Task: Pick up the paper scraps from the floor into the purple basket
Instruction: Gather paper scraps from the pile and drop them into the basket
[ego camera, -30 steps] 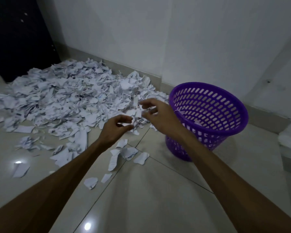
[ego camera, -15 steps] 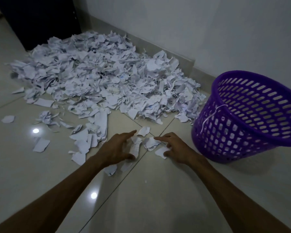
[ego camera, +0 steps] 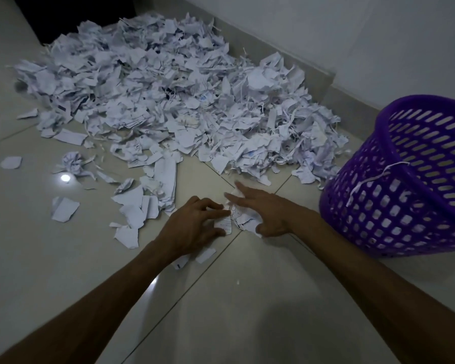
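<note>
A big pile of white paper scraps [ego camera: 168, 101] covers the tiled floor along the wall. The purple basket [ego camera: 378, 206], a slotted plastic bin, stands at the right with a thin paper strip hanging over its rim. In front of the pile, my two hands close in on a small bunch of scraps [ego camera: 237, 219] lying on the floor. My left hand [ego camera: 192, 224] has its fingers curled onto the bunch from the left. My right hand [ego camera: 265, 208] lies over it from the right with straight fingers, thumb low by the floor.
Loose scraps [ego camera: 139, 206] and a crumpled ball [ego camera: 72, 161] lie left of my hands. Two small pieces [ego camera: 205, 254] sit under my left wrist. A dark doorway [ego camera: 71, 14] is at the top left; the wall's skirting [ego camera: 286, 56] runs behind the pile.
Both hands dropped from mid-air by the basket to the floor and have drawn together, bunching the scraps between them. The view has tilted down and closer.
</note>
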